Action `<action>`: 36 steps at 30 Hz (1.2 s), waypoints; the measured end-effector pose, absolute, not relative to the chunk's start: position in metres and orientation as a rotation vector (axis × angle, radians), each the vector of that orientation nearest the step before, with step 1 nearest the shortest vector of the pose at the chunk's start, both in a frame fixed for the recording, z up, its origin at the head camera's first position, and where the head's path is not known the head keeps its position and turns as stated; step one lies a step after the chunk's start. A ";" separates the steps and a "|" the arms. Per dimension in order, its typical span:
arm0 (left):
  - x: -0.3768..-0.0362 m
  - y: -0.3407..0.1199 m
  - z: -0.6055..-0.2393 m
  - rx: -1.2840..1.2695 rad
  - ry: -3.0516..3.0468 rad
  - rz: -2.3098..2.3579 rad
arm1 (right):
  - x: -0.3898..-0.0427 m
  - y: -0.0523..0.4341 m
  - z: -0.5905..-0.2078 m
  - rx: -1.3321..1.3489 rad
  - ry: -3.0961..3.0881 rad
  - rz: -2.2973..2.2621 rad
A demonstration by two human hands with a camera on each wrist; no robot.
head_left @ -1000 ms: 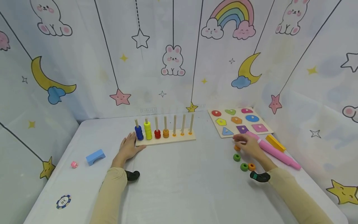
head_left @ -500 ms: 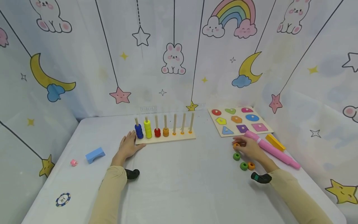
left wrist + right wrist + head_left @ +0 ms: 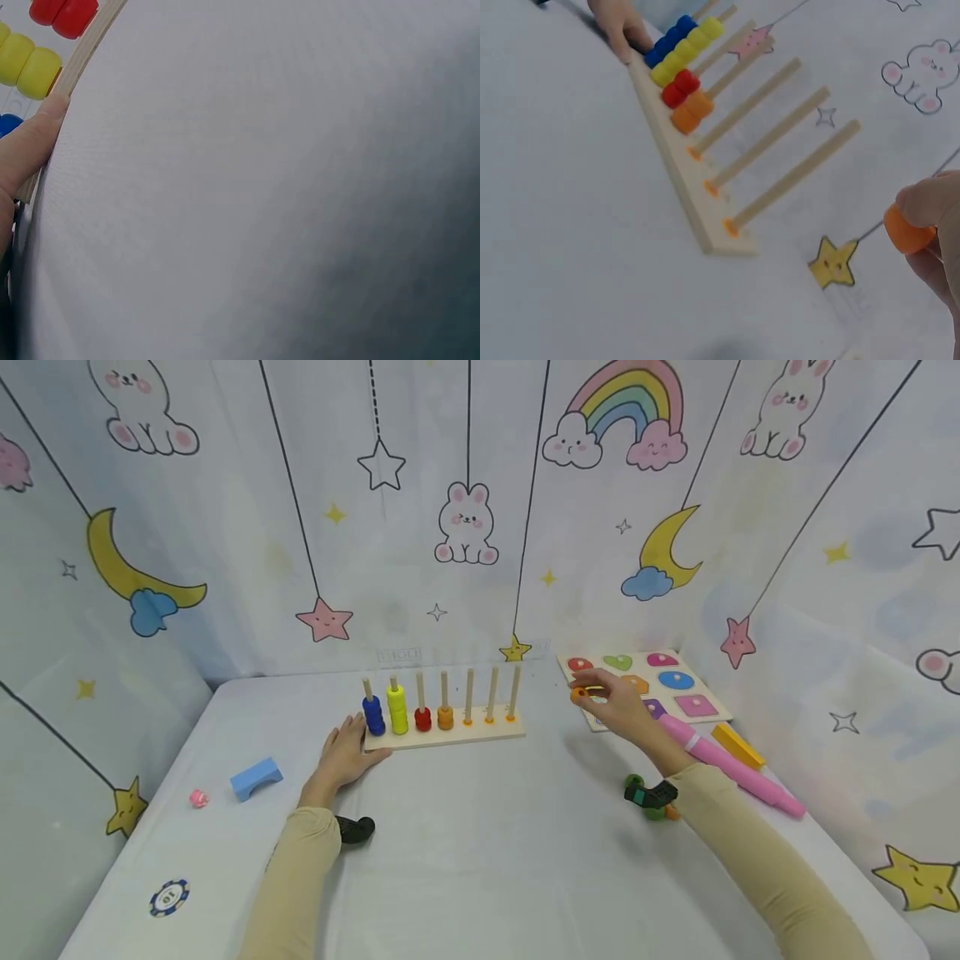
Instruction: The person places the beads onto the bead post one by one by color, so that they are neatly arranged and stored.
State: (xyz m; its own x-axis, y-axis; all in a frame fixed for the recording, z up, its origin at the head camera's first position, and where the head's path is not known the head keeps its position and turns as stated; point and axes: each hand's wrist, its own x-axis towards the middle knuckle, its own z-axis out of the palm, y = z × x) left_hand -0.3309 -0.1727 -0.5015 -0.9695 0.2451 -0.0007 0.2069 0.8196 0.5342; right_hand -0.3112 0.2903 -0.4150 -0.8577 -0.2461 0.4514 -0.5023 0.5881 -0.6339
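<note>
Orange ring [image 3: 578, 695] is pinched in the fingertips of the right hand [image 3: 618, 704], held up in the air over the near-left corner of the shape puzzle board [image 3: 705, 710], off to the right of the peg rack [image 3: 442, 737]. Right wrist view shows the same: orange ring [image 3: 907, 229] clamped between thumb and fingers [image 3: 928, 199], well apart from the rack's [image 3: 676, 184] pegs and not on any of them.

Left hand [image 3: 343, 757] lies flat on the table [image 3: 480, 860], fingers straight, holding nothing. Fingertips touch the left end of the rack base; left wrist view confirms a fingertip [image 3: 34, 142] against the wooden edge [image 3: 82, 60].

Rack, left to right: blue stack [image 3: 372, 714], yellow stack [image 3: 397, 708], red ring [image 3: 422, 719], orange ring on peg four [image 3: 445, 718]. Last three pegs carry nothing but small orange marks at the base.

Loose on the table under the right forearm: a green ring [image 3: 634, 782], partly hidden by the wrist strap; others there are too covered to count.

Pink rolling pin [image 3: 731, 766] lies diagonally right of the hand, yellow block [image 3: 738, 744] just beyond it. Far left: blue arch block [image 3: 256, 778], small pink piece [image 3: 198, 798], poker chip [image 3: 169, 897].
</note>
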 end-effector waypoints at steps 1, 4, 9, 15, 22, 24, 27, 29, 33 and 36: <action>-0.331 -0.172 -0.501 0.366 2.930 0.848 | -0.315 0.282 -0.410 0.629 -2.481 1.176; -0.330 -0.172 -0.502 0.365 2.929 0.844 | -0.324 0.256 -0.399 0.679 -2.403 1.267; -0.331 -0.173 -0.502 0.365 2.925 0.840 | -0.334 0.205 -0.388 0.813 -2.325 1.296; -0.332 -0.174 -0.504 0.349 2.932 0.823 | -0.349 0.150 -0.387 0.941 -2.372 1.199; -0.332 -0.171 -0.505 0.357 2.928 0.827 | -0.362 0.110 -0.393 0.957 -2.366 1.095; -0.331 -0.171 -0.505 0.362 2.930 0.827 | -0.364 0.103 -0.395 0.953 -2.372 1.080; -0.331 -0.171 -0.506 0.357 2.939 0.821 | -0.367 0.095 -0.397 0.944 -2.385 1.067; -0.331 -0.170 -0.506 0.357 2.941 0.823 | -0.368 0.093 -0.398 0.940 -2.385 1.070; -0.332 -0.171 -0.505 0.352 2.940 0.833 | -0.370 0.091 -0.397 0.938 -2.376 1.067; -0.333 -0.172 -0.506 0.351 2.937 0.836 | -0.370 0.091 -0.397 0.936 -2.370 1.044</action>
